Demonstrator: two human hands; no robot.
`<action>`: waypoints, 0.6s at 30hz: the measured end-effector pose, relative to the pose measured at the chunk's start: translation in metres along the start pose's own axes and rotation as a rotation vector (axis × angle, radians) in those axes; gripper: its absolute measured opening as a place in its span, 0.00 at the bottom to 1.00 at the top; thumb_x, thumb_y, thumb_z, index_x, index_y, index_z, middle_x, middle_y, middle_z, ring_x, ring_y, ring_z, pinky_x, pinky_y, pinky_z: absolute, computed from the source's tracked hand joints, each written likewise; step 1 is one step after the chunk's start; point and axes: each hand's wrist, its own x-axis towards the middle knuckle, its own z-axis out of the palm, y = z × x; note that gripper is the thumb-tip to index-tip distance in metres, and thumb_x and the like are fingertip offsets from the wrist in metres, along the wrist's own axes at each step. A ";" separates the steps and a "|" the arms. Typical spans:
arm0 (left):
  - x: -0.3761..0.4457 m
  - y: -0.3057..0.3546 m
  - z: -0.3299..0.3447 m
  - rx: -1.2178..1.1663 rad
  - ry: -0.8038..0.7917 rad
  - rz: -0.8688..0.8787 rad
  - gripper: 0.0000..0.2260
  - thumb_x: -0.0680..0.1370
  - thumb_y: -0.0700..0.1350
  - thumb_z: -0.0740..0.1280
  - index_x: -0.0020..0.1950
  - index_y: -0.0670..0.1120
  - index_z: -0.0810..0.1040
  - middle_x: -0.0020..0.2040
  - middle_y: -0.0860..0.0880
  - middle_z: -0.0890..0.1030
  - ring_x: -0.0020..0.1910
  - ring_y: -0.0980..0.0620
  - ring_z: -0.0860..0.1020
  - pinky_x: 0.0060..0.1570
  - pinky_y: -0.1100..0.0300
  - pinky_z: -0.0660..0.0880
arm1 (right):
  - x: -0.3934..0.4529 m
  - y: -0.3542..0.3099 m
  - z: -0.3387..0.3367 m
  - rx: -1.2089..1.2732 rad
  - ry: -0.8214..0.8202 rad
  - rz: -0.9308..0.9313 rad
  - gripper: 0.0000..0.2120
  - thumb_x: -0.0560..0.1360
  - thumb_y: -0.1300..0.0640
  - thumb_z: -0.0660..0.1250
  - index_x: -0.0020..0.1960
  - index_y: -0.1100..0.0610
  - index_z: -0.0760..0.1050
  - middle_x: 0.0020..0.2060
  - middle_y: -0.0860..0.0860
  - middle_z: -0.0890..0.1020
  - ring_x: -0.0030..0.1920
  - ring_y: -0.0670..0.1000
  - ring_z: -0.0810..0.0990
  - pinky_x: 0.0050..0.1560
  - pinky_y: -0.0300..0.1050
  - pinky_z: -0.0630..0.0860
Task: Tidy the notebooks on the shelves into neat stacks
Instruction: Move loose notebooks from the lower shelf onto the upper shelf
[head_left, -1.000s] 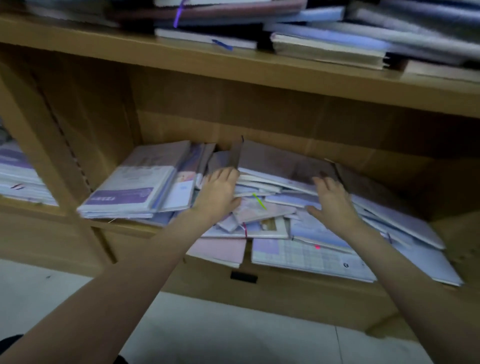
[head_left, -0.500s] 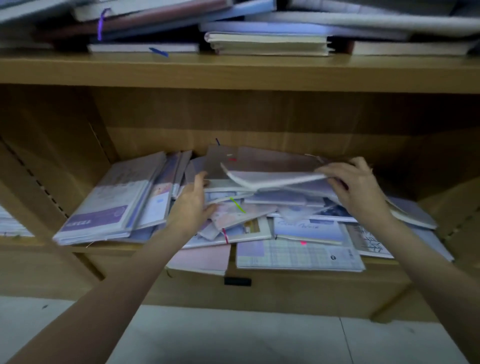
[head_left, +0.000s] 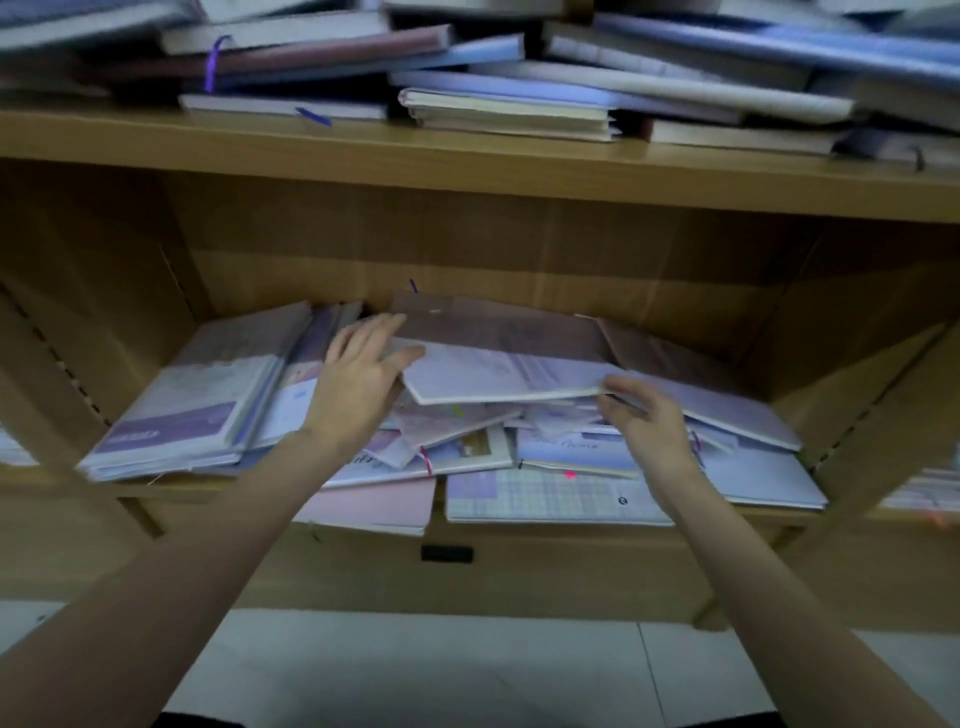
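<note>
Notebooks (head_left: 467, 447) lie jumbled on the lower shelf (head_left: 571, 525), several overhanging its front edge. The top notebook (head_left: 498, 376) is raised off the heap, apparently to free it for stacking: the right hand (head_left: 649, 421) pinches its near corner, and the left hand (head_left: 358, 379), fingers spread, steadies its left edge.

A neat stack (head_left: 187, 400) lies left of the jumbled notebooks (head_left: 519, 441) on the lower shelf (head_left: 171, 488).

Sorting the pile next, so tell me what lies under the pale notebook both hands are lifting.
Under the pale notebook: a jumble of loose notebooks, one with a green tab. Whatever sits further back is covered.
</note>
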 end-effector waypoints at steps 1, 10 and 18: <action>-0.007 -0.004 -0.003 0.021 0.016 0.039 0.17 0.67 0.37 0.59 0.51 0.42 0.81 0.54 0.39 0.80 0.52 0.38 0.80 0.58 0.47 0.63 | 0.005 -0.002 -0.003 -0.127 0.026 -0.070 0.11 0.77 0.65 0.64 0.59 0.62 0.76 0.54 0.59 0.78 0.48 0.55 0.78 0.53 0.47 0.75; -0.035 -0.010 0.006 0.190 -0.011 0.081 0.15 0.69 0.42 0.54 0.54 0.45 0.69 0.47 0.44 0.79 0.44 0.44 0.69 0.43 0.52 0.70 | 0.065 0.008 -0.017 -1.225 -0.049 -0.107 0.13 0.77 0.63 0.62 0.61 0.62 0.69 0.58 0.63 0.75 0.58 0.64 0.74 0.54 0.53 0.72; -0.036 -0.016 0.006 0.114 -0.010 0.079 0.25 0.61 0.34 0.75 0.54 0.43 0.69 0.47 0.41 0.78 0.44 0.44 0.67 0.39 0.51 0.75 | 0.077 -0.011 -0.052 -1.061 0.032 -0.108 0.09 0.78 0.64 0.58 0.52 0.65 0.76 0.44 0.64 0.78 0.48 0.65 0.77 0.41 0.51 0.70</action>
